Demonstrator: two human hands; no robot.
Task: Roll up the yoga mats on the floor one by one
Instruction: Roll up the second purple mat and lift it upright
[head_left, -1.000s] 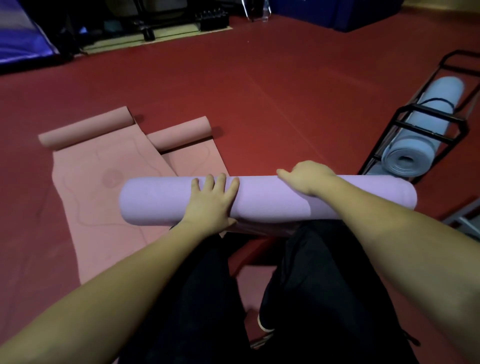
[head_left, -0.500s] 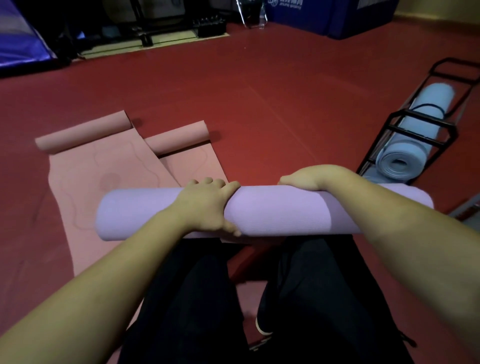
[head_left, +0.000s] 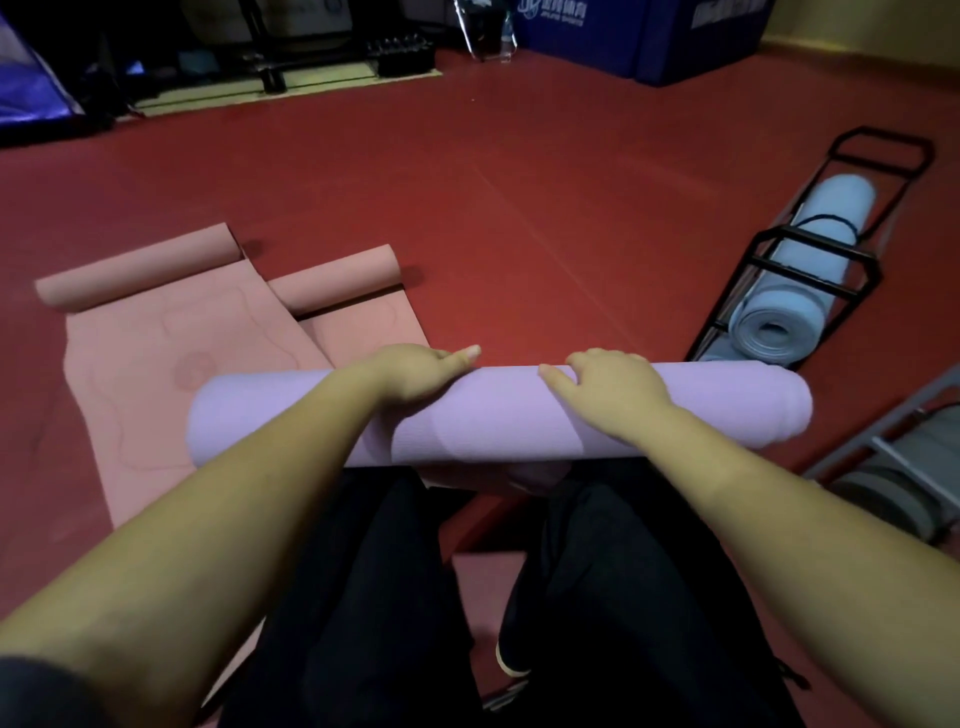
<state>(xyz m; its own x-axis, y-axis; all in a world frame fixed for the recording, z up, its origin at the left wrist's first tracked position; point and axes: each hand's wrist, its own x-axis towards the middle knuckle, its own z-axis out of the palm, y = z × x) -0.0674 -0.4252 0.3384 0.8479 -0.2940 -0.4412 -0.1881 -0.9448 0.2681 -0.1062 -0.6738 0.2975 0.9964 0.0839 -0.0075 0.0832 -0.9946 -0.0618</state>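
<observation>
Hands on purple roll, rolling nearly finished.

Legs in dark trousers (head_left: 597, 597) are nearest, and the purple roll (head_left: 498, 415) lies across them just beyond the knees. Left hand (head_left: 415, 371) and right hand (head_left: 613, 387) are both curled over its top, gripping it; fingertips are hidden behind it. It looks fully wound, so next comes lifting it aside. Beyond it to the left, two pink mats (head_left: 171, 374) lie mostly flat, unrolled. Right of it, a rack (head_left: 810, 260) holds a blue roll (head_left: 800, 291).
</observation>
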